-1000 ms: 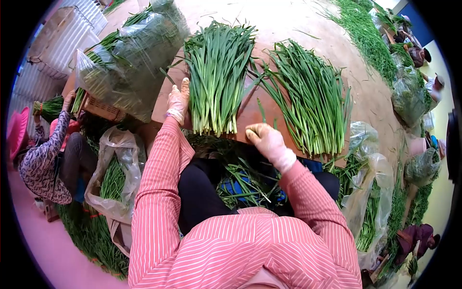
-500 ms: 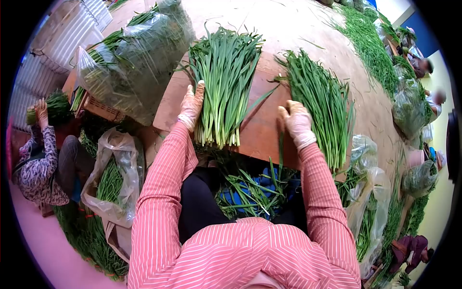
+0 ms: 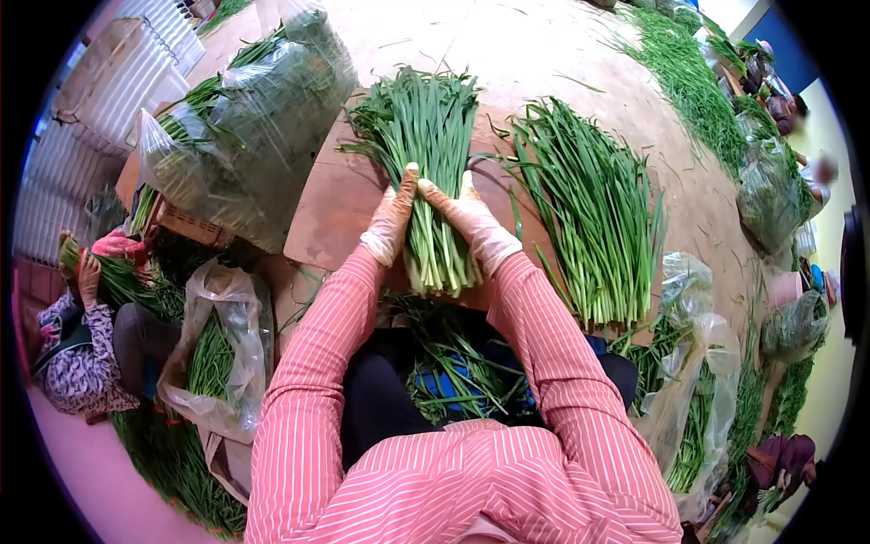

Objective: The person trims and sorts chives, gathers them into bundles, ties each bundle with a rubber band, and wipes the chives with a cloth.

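greens, cupped from both sides over the brown board.
at far left i see a seated co-worker, then an open plastic bag with more stalks inside, within easy reach, i judge. next i have the left hand closed around the bunch's left side, thumb laid over the front; the right hand mirrors it, the thumbs nearly meeting. holding low, near the pale ends, seems to keep the stalks packed while the leaf tips fan out away from me. the ends point my way, at the board's near edge; i cannot tell whether they are lifted. to the right, a second bunch lies loose, its ends also toward me, probably so both bunches line up alike.
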A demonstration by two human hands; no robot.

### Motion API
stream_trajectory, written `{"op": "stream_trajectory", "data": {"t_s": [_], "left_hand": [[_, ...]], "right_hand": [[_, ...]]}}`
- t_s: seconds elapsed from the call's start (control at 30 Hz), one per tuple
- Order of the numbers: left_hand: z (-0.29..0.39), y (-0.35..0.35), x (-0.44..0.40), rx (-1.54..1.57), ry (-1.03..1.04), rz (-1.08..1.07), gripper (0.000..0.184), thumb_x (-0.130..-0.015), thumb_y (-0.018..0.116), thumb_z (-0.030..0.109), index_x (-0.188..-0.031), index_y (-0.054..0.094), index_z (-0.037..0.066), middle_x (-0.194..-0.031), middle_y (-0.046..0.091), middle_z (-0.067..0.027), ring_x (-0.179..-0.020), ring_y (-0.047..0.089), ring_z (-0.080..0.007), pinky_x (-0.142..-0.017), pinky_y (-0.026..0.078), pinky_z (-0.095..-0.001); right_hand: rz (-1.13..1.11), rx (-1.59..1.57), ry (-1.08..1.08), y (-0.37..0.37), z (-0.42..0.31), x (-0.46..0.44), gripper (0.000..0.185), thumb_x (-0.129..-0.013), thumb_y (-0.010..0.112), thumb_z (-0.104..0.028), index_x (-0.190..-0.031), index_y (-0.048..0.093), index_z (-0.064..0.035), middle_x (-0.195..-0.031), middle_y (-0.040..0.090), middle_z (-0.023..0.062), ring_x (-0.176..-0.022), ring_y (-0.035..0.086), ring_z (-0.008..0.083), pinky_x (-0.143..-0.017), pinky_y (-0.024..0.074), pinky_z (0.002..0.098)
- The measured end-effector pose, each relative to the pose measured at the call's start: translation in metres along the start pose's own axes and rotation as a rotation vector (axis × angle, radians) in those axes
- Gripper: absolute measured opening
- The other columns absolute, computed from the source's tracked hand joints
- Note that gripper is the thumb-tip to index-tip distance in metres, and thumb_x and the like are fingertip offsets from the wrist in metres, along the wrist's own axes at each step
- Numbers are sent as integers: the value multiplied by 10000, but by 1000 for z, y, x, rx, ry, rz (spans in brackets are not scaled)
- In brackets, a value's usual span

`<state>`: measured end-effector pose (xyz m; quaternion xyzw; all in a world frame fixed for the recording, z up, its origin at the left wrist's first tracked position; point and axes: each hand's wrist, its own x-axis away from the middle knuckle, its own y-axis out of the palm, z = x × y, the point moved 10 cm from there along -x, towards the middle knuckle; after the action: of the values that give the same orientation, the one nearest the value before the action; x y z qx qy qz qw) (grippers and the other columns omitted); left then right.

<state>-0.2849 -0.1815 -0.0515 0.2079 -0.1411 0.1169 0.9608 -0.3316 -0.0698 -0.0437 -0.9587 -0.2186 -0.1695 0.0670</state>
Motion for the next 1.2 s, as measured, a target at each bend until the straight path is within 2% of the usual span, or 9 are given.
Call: {"op": "stream_trajectory", "data": {"t_s": [0.1,0.27,0.3,0.43,0.6,0.8,0.87,1.13,1.2], "left_hand": [[-32,3,-10,32,-37,20,1122,-678,639,725,-1387,274,-64,-1301,478,-176,-1155,498,-240,-963,418,-333],[-34,46,63,104,-22,-16,842,-774,695,527,-1357,364,17,-1248,514,-122,-1109,516,-227,-952,433,-353],[-37,55,80,82,23,-36,794,-808,660,517,-1352,375,14,-1250,518,-118,-1110,518,-217,-953,432,-344],[-59,82,147,121,-4,-69,692,-851,657,409,-1361,372,38,-1269,508,-97,-1124,508,-198,-964,417,-330],[-108,83,176,199,-159,-9,557,-853,687,195,-1321,407,82,-1183,564,-68,-1016,568,-200,-851,494,-329],[-103,93,184,170,-239,-116,526,-877,651,292,-1293,439,49,-1181,568,-100,-1007,583,-206,-855,505,-344],[-98,93,186,191,-206,-138,535,-883,639,326,-1290,442,40,-1188,564,-106,-1015,583,-210,-863,503,-347],[-119,83,184,188,-359,-125,664,-859,608,497,-1273,473,-4,-1184,574,-125,-1037,574,-215,-907,474,-338],[-124,86,184,192,-424,-157,662,-857,601,511,-1261,486,-2,-1180,578,-131,-1026,577,-217,-904,473,-333]], "right_hand": [[-144,-274,-8,3,2,12,933,-760,762,-371,-1429,193,-55,-1275,496,139,-1125,502,227,-918,444,363],[-122,-327,-49,-13,17,87,868,-774,746,-369,-1382,227,-31,-1252,478,120,-1105,487,210,-926,434,350],[-133,-365,-48,-16,33,98,1015,-762,768,-307,-1432,69,-2,-1288,462,141,-1147,468,216,-967,409,346],[-130,-383,-79,-23,41,178,983,-736,789,-318,-1406,148,9,-1273,453,138,-1154,452,214,-989,382,349],[-139,-346,10,-25,103,204,1226,-671,832,-357,-1448,-47,1,-1336,415,159,-1215,421,235,-1019,355,350],[-244,-389,115,-28,85,216,1232,-633,865,-329,-1450,-6,-30,-1300,449,142,-1158,472,229,-972,402,366],[-218,-439,69,-33,81,214,1025,-667,841,-267,-1425,175,-83,-1258,481,107,-1144,481,220,-982,394,370],[-190,-391,187,-38,105,197,1220,-619,870,-261,-1436,-3,-13,-1191,521,160,-1062,534,245,-896,460,381],[-237,-424,204,-34,98,204,996,-644,854,-300,-1380,225,-65,-1203,498,119,-1099,505,225,-954,419,365]]}}
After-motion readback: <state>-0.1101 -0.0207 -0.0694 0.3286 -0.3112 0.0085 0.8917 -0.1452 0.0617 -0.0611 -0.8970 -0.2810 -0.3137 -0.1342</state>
